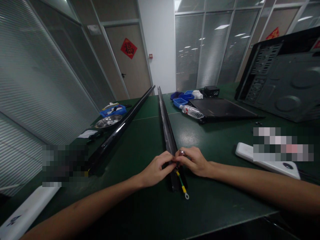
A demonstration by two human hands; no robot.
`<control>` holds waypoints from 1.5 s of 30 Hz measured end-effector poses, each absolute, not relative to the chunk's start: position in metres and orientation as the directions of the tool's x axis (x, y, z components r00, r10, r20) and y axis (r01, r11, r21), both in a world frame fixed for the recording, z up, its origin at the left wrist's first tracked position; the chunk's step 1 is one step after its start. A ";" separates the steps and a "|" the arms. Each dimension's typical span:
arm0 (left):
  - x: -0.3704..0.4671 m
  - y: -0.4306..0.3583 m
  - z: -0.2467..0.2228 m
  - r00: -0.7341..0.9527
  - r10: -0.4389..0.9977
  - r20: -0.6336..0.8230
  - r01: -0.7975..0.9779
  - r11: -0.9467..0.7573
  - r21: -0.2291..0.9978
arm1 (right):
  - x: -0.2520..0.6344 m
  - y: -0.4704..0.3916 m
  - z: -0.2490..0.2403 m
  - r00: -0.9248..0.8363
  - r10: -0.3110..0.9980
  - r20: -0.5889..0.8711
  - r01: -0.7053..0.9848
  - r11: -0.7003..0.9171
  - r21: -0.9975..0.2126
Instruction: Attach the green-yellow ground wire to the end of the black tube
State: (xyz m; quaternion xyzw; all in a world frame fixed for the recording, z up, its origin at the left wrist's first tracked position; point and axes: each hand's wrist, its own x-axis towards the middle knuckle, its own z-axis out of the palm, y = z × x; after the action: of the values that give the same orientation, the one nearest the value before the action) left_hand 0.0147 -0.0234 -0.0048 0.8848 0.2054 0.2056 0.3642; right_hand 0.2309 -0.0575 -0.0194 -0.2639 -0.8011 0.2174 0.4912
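A long black channel-shaped strip (169, 133) lies lengthwise on the green table, its near end below my fingers. My left hand (158, 169) reaches over it from the left, thumb and fingers closed in a pinch. From the right, my right hand (196, 162) meets it fingertip to fingertip, also pinched. A shiny metal ring (182, 152) shows at its index finger. Out from under the fingertips hangs a short green wire (181, 181) with yellow sleeves and a ring terminal at its lower end. Whatever small part the fingertips grip is hidden.
A second black strip (122, 126) lies to the left. Beyond it are a metal bowl (108, 122) and a blue tray (120, 111). On the right are a plastic bottle (192, 112), blue bins (180, 102), a flat black panel (222, 108), a computer case (282, 76) and a white device (265, 160).
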 end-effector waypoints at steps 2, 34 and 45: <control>0.015 -0.023 -0.006 0.832 0.511 0.215 0.210 -0.650 0.730 | 0.231 -0.057 -0.019 -0.379 0.646 0.663 0.213 0.758 -0.616; 0.016 -0.025 0.001 0.835 0.505 0.218 0.208 -0.657 0.724 | 0.231 -0.056 -0.020 -0.412 0.606 0.680 0.242 0.793 -0.560; 0.015 -0.023 -0.005 0.812 0.542 0.217 0.199 -0.606 0.770 | 0.230 -0.056 -0.020 -0.361 0.650 0.668 0.233 0.757 -0.611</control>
State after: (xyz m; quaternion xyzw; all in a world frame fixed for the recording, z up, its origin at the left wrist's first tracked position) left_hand 0.0149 -0.0225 -0.0048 0.8687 0.2132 0.2202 0.3891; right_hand 0.2304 -0.0561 -0.0198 -0.2770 -0.7972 0.2118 0.4928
